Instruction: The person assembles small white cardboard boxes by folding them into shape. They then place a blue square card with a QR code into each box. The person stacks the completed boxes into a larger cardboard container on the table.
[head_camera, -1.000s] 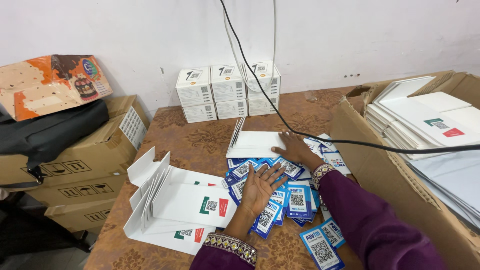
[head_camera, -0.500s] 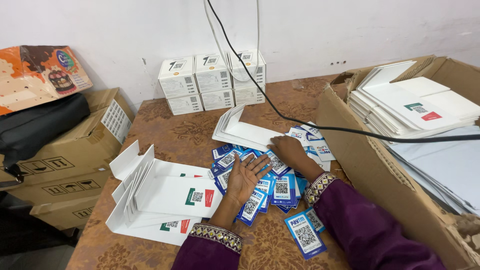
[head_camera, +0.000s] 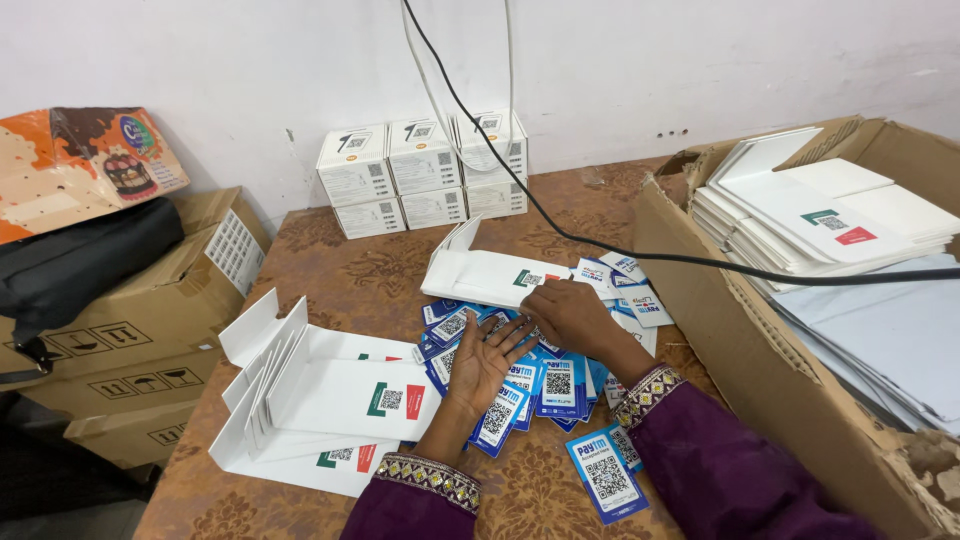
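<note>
1. I count six small white boxes by the wall, three on top of three.
2. I see many blue cards spread in a heap on the brown table; they lie over each other, so I cannot count them all.
3. One blue card lies a little apart, near my right sleeve.
4. Two piles of flat white folders sit on the table: one pile to the left, one behind the cards.
5. A big cardboard box on the right holds more white folders.
6. My left hand lies flat and open on the blue cards, fingers spread.
7. My right hand rests on the cards just beside it, fingers bent down; I cannot tell if it pinches a card.
</note>
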